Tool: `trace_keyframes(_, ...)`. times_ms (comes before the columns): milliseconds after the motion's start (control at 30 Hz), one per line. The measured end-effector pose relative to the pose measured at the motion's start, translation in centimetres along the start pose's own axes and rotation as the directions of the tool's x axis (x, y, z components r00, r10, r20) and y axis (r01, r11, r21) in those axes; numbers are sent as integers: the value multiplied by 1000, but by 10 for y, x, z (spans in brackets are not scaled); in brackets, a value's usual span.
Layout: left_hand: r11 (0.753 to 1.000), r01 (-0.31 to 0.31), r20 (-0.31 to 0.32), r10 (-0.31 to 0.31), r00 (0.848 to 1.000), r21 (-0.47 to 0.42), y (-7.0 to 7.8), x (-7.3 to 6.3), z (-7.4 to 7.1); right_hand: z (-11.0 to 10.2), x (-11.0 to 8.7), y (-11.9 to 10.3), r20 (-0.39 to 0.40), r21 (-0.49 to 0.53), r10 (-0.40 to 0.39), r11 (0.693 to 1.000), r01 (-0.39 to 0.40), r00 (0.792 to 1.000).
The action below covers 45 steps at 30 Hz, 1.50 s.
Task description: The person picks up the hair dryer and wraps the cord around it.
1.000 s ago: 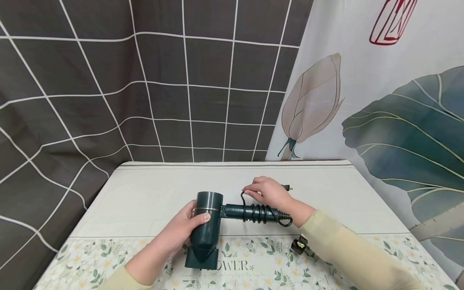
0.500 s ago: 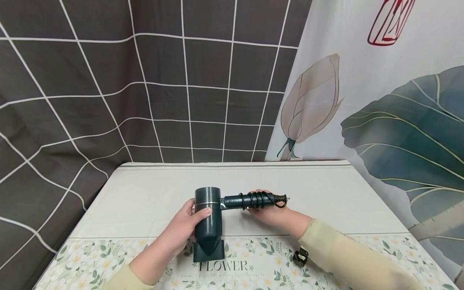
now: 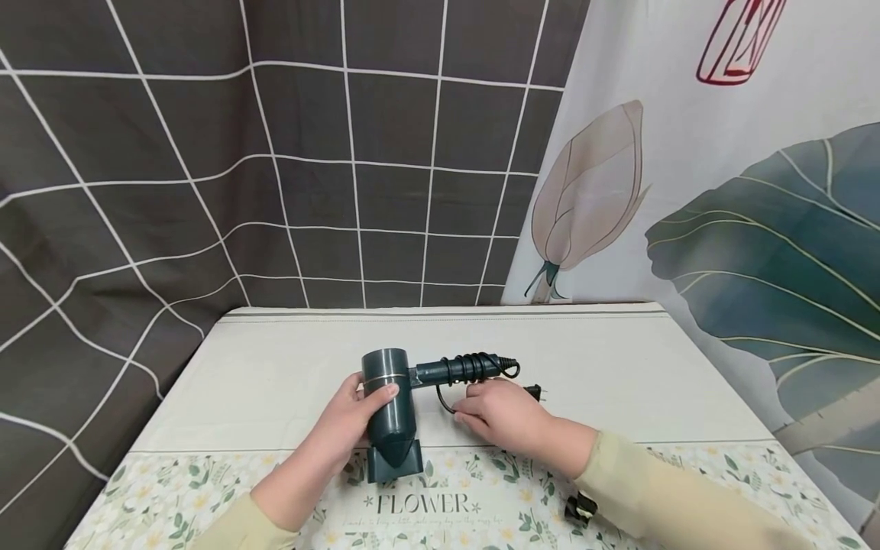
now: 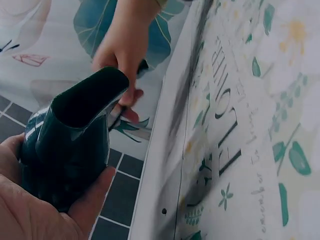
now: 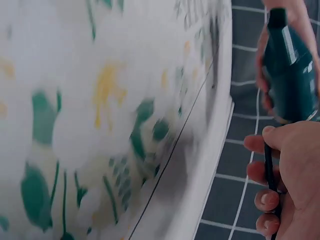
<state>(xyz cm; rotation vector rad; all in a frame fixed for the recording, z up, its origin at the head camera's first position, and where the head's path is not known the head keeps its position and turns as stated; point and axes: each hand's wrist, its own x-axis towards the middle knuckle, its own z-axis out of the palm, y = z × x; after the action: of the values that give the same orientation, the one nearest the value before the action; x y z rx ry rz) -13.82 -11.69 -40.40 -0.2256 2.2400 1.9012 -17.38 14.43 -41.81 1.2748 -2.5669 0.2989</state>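
Note:
A dark green hair dryer [image 3: 390, 412] is held up over the table, its nozzle toward the near edge and its handle pointing right. My left hand [image 3: 351, 416] grips the barrel, thumb across the top; in the left wrist view, the nozzle's slot opening [image 4: 87, 100] faces the camera. Several turns of black cord [image 3: 467, 368] wrap the handle. On the near side of the handle, my right hand [image 3: 505, 416] pinches the cord's loose length [image 5: 270, 170] between thumb and fingers. The plug [image 3: 534, 392] sticks out beyond that hand.
The table [image 3: 289, 382] has a white cloth with a floral front band and printed lettering. A dark checked curtain [image 3: 392, 191] and a white leaf-patterned curtain [image 3: 598, 198] hang behind it. A small black object [image 3: 580, 508] shows beside the right sleeve.
My right hand has carried the cord from the handle's far side, behind the handle, to its near side. The hair dryer has shifted slightly away, its handle swinging up and left in view.

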Motion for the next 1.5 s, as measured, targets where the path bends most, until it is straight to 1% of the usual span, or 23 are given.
trace_keyframes(67,1000,6,-11,-6,1000,9,-1,1,-1,-3,-1,-4,-26,5,-29,1000,29,999)
trace_keyframes(133,1000,11,-15,-11,1000,13,-1,1,-1,-6,-2,-9,-37,-6,-38,999,38,999)
trace_keyframes(367,999,21,-15,-20,1000,40,-2,3,-3,-20,-1,-18,-21,-46,-5,999,4,1000)
trace_keyframes(500,999,24,-13,-24,1000,45,-3,3,-4,-27,2,-18,-15,-57,5,998,-5,1000)
trace_keyframes(767,998,19,-2,-19,1000,62,-2,3,-5,-33,5,-14,-38,-72,-16,997,13,999)
trace_keyframes(933,997,19,17,-20,1000,73,-2,2,-5,-36,7,-13,-54,-96,-51,994,45,997)
trace_keyframes(1100,997,10,52,-14,999,81,-4,2,-5,-38,10,-10,-74,-117,-81,990,72,994)
trace_keyframes(1300,996,2,97,-10,995,88,-4,1,-4,-43,11,-4,-120,-106,-118,989,105,986)
trace_keyframes(1500,988,-21,111,4,994,155,-2,-1,-5,-47,14,5,-176,-80,-147,988,134,973)
